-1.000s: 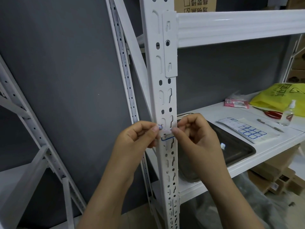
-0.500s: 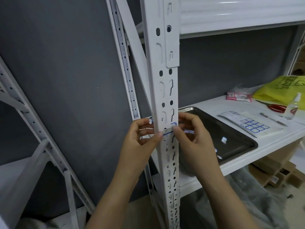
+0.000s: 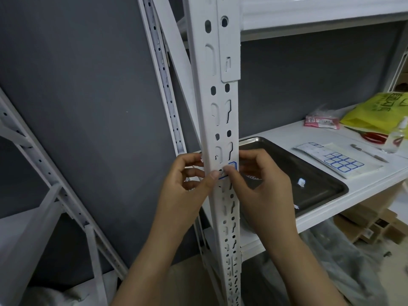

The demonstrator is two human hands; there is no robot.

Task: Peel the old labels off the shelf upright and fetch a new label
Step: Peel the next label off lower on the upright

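The white perforated shelf upright [image 3: 220, 120] runs down the middle of the view. A small old label [image 3: 233, 166] with a blue border sticks on its front, partly hidden by my thumbs. My left hand [image 3: 187, 182] grips the upright from the left, fingers curled behind it and thumb tip at the label's left edge. My right hand [image 3: 262, 188] curls round the upright's right edge, its thumb pinching the label against the post. A sheet of new blue-bordered labels [image 3: 335, 161] lies on the shelf to the right.
A dark metal tray [image 3: 326, 184] with white paper scraps [image 3: 301, 182] sits on the white shelf [image 3: 287, 133] behind my right hand. Farther right lie a pen [image 3: 367, 152], a pink packet [image 3: 322, 121], a yellow bag [image 3: 375, 113] and a small clear bottle [image 3: 397, 138]. Cardboard boxes [image 3: 371, 224] stand below.
Both thumbs have closed in on the label, meeting at its lower left. My left hand's fingers have wrapped round the upright's left edge. The view has shifted slightly.
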